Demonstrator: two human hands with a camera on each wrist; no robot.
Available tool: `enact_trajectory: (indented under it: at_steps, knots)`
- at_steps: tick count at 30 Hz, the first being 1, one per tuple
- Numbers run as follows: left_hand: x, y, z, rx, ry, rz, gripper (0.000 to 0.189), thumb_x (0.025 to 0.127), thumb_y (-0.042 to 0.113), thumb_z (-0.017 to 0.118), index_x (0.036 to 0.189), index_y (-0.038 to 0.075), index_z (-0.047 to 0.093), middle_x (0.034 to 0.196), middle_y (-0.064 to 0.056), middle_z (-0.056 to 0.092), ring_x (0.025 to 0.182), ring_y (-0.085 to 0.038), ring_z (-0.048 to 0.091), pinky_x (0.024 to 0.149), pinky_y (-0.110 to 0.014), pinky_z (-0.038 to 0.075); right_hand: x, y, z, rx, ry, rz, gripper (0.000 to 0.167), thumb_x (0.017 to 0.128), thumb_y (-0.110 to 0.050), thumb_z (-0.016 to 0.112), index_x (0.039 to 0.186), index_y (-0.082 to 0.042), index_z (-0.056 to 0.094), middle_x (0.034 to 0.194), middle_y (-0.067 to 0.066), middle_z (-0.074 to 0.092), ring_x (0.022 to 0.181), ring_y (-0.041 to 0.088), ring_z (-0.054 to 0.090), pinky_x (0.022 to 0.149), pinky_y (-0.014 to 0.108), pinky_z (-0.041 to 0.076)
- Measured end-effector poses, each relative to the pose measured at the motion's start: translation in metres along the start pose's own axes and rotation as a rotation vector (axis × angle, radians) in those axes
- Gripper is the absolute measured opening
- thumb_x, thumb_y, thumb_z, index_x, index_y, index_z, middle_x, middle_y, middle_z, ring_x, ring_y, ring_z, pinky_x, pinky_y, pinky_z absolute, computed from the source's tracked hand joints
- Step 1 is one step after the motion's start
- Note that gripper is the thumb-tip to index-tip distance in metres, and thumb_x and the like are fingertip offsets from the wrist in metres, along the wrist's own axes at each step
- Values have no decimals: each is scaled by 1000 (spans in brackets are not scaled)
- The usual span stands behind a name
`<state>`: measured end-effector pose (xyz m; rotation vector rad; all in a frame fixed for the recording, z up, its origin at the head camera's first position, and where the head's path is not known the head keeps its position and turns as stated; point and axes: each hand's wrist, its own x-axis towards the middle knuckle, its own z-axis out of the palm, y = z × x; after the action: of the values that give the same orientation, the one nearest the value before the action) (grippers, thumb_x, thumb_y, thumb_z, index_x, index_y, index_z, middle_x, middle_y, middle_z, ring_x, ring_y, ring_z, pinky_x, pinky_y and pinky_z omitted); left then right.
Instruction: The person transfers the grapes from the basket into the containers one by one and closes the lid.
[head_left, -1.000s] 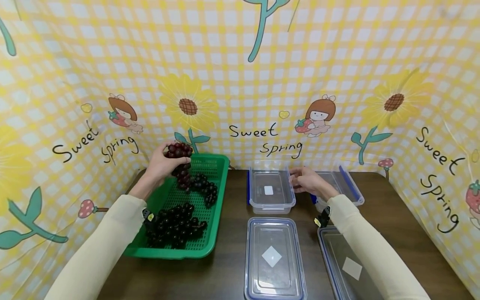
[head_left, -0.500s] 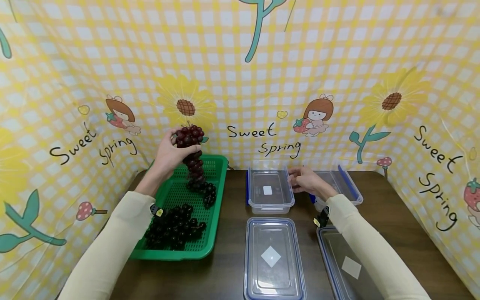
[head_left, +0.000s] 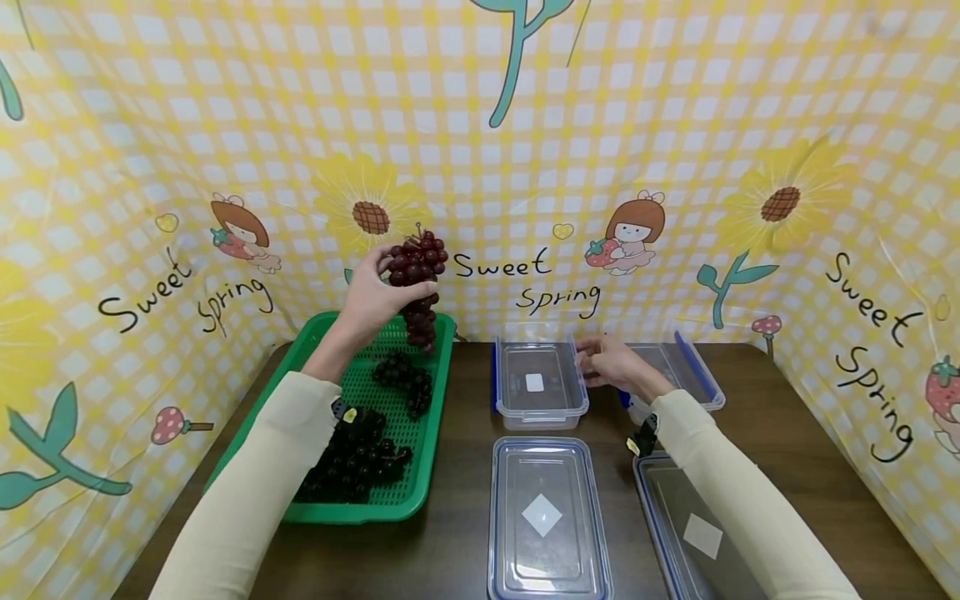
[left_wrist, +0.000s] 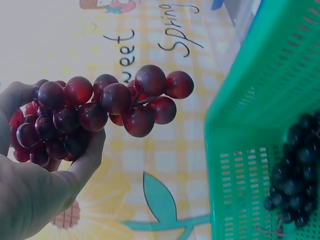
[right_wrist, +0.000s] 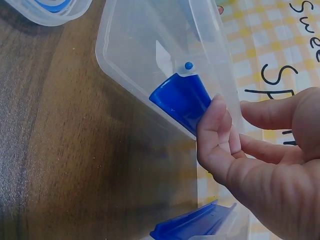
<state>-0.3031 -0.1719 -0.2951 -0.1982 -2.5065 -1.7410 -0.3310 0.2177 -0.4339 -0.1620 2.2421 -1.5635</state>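
Observation:
A bunch of dark red grapes [head_left: 417, 279] hangs from my left hand [head_left: 375, 292], held up over the back of the green basket [head_left: 440, 433]. Thumb and fingers wrap its upper part, and the left wrist view shows its lower grapes [left_wrist: 150, 80] hanging free of the hand. My right hand [head_left: 618, 364] is at the right wall of a clear plastic container [head_left: 534, 407]. In the right wrist view its curled fingers [right_wrist: 215, 135] hold the side of that container at a blue latch [right_wrist: 185, 102]. Black grapes [head_left: 360, 467] lie in the basket in two clusters.
A clear lid [head_left: 551, 550] with a white diamond sticker lies in front of the container. Another container [head_left: 678, 367] stands on the right, partly behind my right hand, and a second lid [head_left: 675, 508] lies before it. A yellow checked cloth [head_left: 495, 150] closes off the back and sides.
My left hand has lifted the red grapes up out of the basket and moved them to the right. The right hand has stayed at the container.

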Motion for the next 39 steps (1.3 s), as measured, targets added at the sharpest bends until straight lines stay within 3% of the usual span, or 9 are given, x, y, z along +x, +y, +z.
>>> enact_trajectory:
  at_steps: [6, 14, 17, 22, 29, 39]
  knots:
    - [9, 7, 22, -6, -17, 62, 93, 87, 35, 87, 162, 20, 34, 173, -9, 27, 162, -28, 25, 124, -56, 39, 1, 2, -2, 4, 4, 1, 59, 101, 8, 47, 158, 10, 31, 135, 26, 52, 108, 25, 60, 99, 47, 60]
    - [16, 16, 60, -81, -34, 105, 82, 86, 25, 89, 154, 22, 44, 169, -9, 35, 158, -28, 34, 117, -55, 48, 2, 4, -2, -10, 3, 10, 61, 101, 6, 49, 159, 8, 31, 134, 26, 52, 109, 28, 60, 107, 58, 55]
    - [18, 18, 75, -99, -44, 107, 81, 86, 23, 88, 154, 22, 45, 168, -9, 37, 157, -28, 35, 115, -54, 50, 2, 4, -2, -13, 14, 14, 61, 101, 7, 50, 159, 8, 32, 131, 25, 53, 105, 27, 60, 105, 57, 56]
    - [24, 13, 98, -143, -52, 99, 77, 85, 20, 88, 150, 23, 47, 157, -12, 49, 142, -32, 52, 106, -53, 55, 2, 0, -1, -19, 35, 18, 59, 100, 7, 51, 157, 6, 36, 126, 21, 56, 103, 25, 60, 100, 51, 60]
    - [29, -4, 130, -235, -50, 12, 74, 84, 16, 88, 147, 24, 48, 152, -12, 53, 137, -34, 56, 105, -55, 56, 4, 2, 0, -15, 39, 21, 59, 100, 9, 50, 157, 6, 36, 123, 18, 56, 101, 24, 60, 99, 50, 60]
    - [34, -22, 172, -376, -46, -133, 78, 85, 13, 85, 151, 20, 44, 150, -13, 55, 128, -36, 62, 92, -56, 63, 6, 3, 0, -2, 36, 35, 63, 97, 11, 49, 158, 5, 35, 121, 16, 55, 100, 24, 58, 96, 46, 61]
